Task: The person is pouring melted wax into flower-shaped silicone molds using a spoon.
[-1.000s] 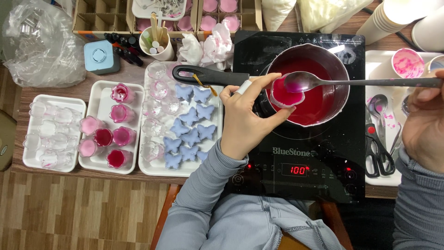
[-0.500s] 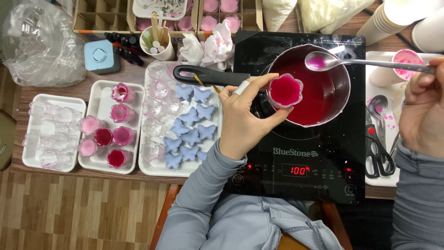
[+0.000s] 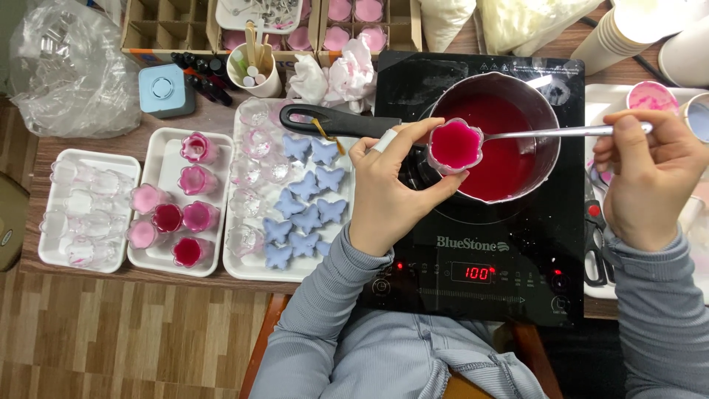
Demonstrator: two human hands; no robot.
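grey ribbed-cuff long sleeves cover both arms; a white band wraps one finger of the left hand (image 3: 388, 193)

A small red-lit display (image 3: 473, 273) glows on the black cooktop's (image 3: 517, 295) front panel.

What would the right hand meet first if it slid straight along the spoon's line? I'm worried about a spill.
Likely the flower-shaped cup of pink liquid held by the left hand over the saucepan. The right hand points the spoon at it, though height is unclear.
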